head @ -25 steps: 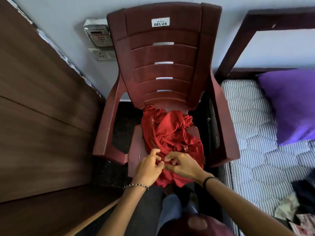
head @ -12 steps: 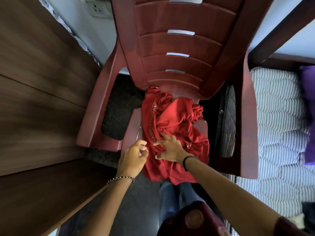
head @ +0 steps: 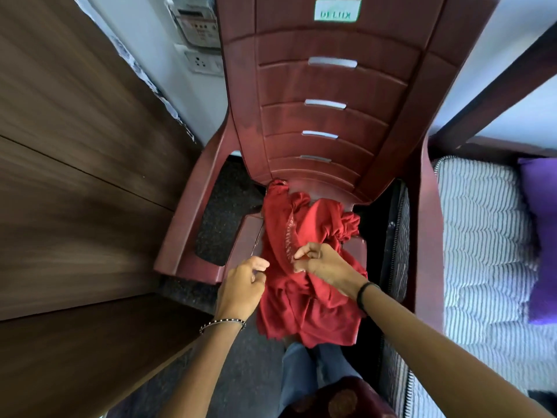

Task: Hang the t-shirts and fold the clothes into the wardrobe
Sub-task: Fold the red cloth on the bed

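A crumpled red garment (head: 313, 309) with a shiny embroidered trim lies heaped on the seat of a maroon plastic chair (head: 331, 116), its lower edge hanging over the front. My right hand (head: 322, 262) pinches the cloth beside the trim with curled fingers. At the garment's left edge my left hand (head: 244, 282) has its fingers curled and its fingertips at the cloth; whether it holds any fabric is unclear.
A dark wooden wardrobe panel (head: 75, 176) fills the left side, close to the chair's arm. A bed with a striped mattress (head: 482, 251) and a purple pillow (head: 539, 236) lies on the right. A wall socket (head: 205, 63) sits behind the chair.
The camera has tilted back up, showing more of the chair back. My right hand has curled from lying flat on the garment into a pinch. My left hand stays at the left edge.
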The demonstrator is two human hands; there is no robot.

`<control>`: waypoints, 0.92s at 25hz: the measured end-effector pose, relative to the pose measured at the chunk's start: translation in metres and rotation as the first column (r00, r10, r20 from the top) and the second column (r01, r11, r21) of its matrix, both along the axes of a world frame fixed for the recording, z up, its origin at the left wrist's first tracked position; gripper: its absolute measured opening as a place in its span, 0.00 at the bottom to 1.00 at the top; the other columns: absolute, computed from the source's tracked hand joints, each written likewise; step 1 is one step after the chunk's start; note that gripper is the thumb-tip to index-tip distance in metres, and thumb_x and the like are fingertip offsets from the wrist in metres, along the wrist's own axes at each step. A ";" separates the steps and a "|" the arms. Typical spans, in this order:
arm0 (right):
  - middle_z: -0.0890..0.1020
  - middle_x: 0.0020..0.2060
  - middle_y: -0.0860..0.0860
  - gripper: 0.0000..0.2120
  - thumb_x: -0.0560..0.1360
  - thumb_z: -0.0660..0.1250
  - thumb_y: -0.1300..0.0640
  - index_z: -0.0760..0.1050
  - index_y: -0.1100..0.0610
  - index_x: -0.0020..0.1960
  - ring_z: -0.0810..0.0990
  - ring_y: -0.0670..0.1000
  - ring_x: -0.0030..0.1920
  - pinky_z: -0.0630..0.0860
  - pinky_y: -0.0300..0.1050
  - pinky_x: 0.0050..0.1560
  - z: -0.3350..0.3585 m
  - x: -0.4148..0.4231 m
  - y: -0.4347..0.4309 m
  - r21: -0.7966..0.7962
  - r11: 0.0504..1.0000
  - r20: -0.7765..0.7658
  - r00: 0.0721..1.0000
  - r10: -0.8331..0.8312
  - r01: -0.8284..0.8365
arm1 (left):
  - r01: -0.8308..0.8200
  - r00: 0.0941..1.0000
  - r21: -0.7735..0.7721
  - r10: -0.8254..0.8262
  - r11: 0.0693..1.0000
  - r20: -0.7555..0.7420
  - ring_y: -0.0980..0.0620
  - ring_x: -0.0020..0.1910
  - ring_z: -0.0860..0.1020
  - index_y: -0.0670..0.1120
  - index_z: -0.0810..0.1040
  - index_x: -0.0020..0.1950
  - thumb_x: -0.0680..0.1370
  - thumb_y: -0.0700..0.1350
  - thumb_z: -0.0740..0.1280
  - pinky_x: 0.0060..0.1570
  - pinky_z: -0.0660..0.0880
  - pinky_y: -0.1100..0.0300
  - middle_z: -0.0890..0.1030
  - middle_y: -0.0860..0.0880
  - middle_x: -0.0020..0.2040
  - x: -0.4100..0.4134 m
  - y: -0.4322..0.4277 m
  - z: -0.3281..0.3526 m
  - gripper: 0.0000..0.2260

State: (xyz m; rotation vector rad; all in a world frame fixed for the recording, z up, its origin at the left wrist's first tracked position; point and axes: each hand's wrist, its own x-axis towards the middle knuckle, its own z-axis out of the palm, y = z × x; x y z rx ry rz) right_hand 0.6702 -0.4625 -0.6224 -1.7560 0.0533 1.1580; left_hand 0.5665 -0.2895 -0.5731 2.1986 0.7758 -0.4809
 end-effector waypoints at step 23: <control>0.84 0.44 0.57 0.20 0.75 0.60 0.73 0.85 0.60 0.58 0.80 0.47 0.42 0.77 0.33 0.46 0.257 0.033 -0.100 0.534 0.816 0.168 0.918 -0.360 0.222 | 0.272 0.932 0.007 -0.265 0.962 0.248 0.61 0.48 0.82 0.57 0.81 0.54 0.72 0.54 0.74 0.53 0.78 0.59 0.84 0.59 0.45 0.050 -0.037 0.170 0.12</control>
